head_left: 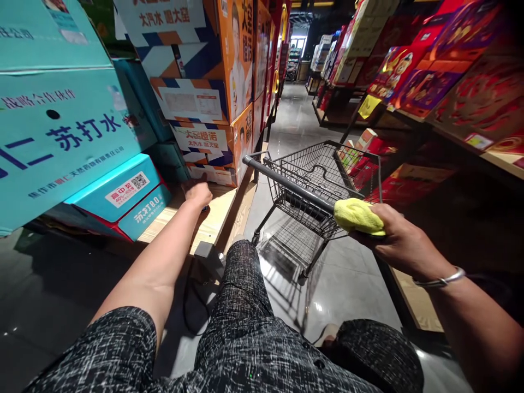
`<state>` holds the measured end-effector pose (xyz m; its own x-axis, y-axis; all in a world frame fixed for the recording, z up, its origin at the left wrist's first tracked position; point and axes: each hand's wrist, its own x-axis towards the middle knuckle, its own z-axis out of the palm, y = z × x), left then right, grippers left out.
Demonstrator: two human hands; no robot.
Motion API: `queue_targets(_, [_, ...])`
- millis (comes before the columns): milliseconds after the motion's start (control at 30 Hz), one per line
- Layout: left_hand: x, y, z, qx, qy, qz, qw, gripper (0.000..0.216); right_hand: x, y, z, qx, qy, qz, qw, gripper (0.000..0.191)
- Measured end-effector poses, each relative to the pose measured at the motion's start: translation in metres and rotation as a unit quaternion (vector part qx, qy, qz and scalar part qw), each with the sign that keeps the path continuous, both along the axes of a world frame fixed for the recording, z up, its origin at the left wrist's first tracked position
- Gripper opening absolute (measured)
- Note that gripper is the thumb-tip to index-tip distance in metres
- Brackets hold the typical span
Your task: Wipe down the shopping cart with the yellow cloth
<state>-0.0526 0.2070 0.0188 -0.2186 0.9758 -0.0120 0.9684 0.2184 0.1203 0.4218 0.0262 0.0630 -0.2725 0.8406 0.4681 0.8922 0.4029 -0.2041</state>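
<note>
My right hand (393, 229) is closed around a bunched yellow-green cloth (360, 216). That cloth touches the right end of the dark handlebar (295, 185) of a wire shopping cart (323, 164). On the left, my left hand (198, 194) reaches down to the pale wooden shelf board (204, 226), close to the lowest orange-and-white drink carton (210, 173). Its fingers look curled, and their tips are mostly hidden. A small blue bit shows under the palm, too little to name. Beside this hand lies a turquoise carton (139, 204) with a QR label.
Large turquoise cartons (61, 125) lean in at the left, near my forearm. Stacked orange cartons (241, 65) rise behind the shelf. Red gift boxes (450, 82) fill the right-hand shelves. A grey floor aisle (292, 109) runs ahead past the cart. A grey block (208, 254) caps the shelf corner by my knee.
</note>
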Motion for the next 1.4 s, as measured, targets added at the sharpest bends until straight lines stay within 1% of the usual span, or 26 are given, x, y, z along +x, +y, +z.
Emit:
queue_targets(33, [0.014,-0.005,0.005,0.028,-0.006,-0.022,0.999,0.046,0.0,0.0,0.0,0.007,-0.004,0.002,1.0,0.039])
queue_targets(67, [0.031,-0.012,0.012,0.095,-0.002,-0.051,0.994,0.048,0.0,0.0,0.0,0.012,-0.007,0.003,1.0,0.039])
queue_targets(133, [0.07,-0.029,0.025,0.189,-0.017,-0.137,0.972,0.052,-0.002,-0.001,-0.001,0.019,-0.013,0.001,1.0,0.038])
queue_targets(233, [0.132,-0.058,0.045,0.255,-0.071,-0.279,0.923,0.055,-0.004,-0.002,-0.002,0.031,-0.025,-0.004,0.999,0.038])
queue_targets(267, [0.15,-0.067,0.05,0.262,-0.09,-0.327,0.904,0.055,-0.004,-0.002,-0.003,0.035,-0.029,-0.002,0.999,0.038])
queue_targets(333, [0.182,-0.077,0.054,0.249,-0.114,-0.424,0.863,0.06,-0.002,-0.003,-0.004,0.039,-0.032,0.012,0.999,0.039])
queue_targets(400, [0.205,-0.08,0.051,0.197,-0.129,-0.505,0.831,0.063,0.005,-0.006,-0.003,0.033,-0.027,0.032,0.999,0.039])
queue_targets(467, [0.22,-0.078,0.042,0.13,-0.141,-0.549,0.813,0.06,0.015,-0.011,0.0,0.021,-0.015,0.053,0.998,0.039])
queue_targets(500, [0.225,-0.077,0.037,0.113,-0.147,-0.555,0.811,0.057,0.02,-0.014,0.003,0.013,-0.003,0.067,0.998,0.039])
queue_targets(600, [0.231,-0.073,0.026,0.117,-0.173,-0.544,0.813,0.052,0.038,-0.027,0.014,-0.026,0.058,0.103,0.993,0.032])
queue_targets(667, [0.231,-0.072,0.024,0.112,-0.187,-0.544,0.81,0.05,0.05,-0.035,0.019,-0.035,0.099,0.082,0.991,0.029])
queue_targets(733, [0.228,-0.07,0.026,0.103,-0.193,-0.549,0.807,0.054,0.059,-0.041,0.02,0.004,0.124,0.031,0.992,0.029])
queue_targets(800, [0.225,-0.07,0.031,0.095,-0.192,-0.55,0.807,0.058,0.063,-0.045,0.018,0.045,0.143,0.006,0.989,0.032])
queue_targets(833, [0.224,-0.071,0.034,0.09,-0.189,-0.546,0.811,0.059,0.061,-0.047,0.016,0.044,0.15,0.016,0.988,0.033])
queue_targets(900, [0.227,-0.075,0.039,0.085,-0.178,-0.531,0.824,0.058,0.05,-0.047,0.012,0.0,0.148,0.068,0.987,0.033])
queue_targets(967, [0.234,-0.082,0.042,0.087,-0.155,-0.518,0.837,0.052,0.031,-0.04,0.01,-0.043,0.115,0.104,0.987,0.033])
queue_targets(1033, [0.246,-0.089,0.041,0.092,-0.132,-0.528,0.834,0.052,0.011,-0.023,0.011,-0.05,0.069,0.104,0.991,0.034])
queue_targets(1100, [0.256,-0.092,0.039,0.087,-0.134,-0.538,0.827,0.062,-0.004,0.0,0.015,-0.046,0.04,0.1,0.993,0.036])
queue_targets(1167, [0.261,-0.091,0.036,0.077,-0.159,-0.534,0.827,0.076,-0.01,0.02,0.02,-0.053,0.032,0.119,0.991,0.036])
queue_targets(1233, [0.26,-0.087,0.035,0.068,-0.186,-0.526,0.827,0.085,-0.008,0.026,0.026,-0.047,0.042,0.143,0.988,0.035])
queue_targets(1300, [0.257,-0.086,0.037,0.059,-0.198,-0.535,0.819,0.078,-0.001,0.012,0.028,-0.027,0.057,0.154,0.986,0.03])
queue_targets(1400, [0.253,-0.09,0.04,0.064,-0.212,-0.546,0.808,0.048,0.015,-0.026,0.022,-0.001,0.074,0.134,0.988,0.028])
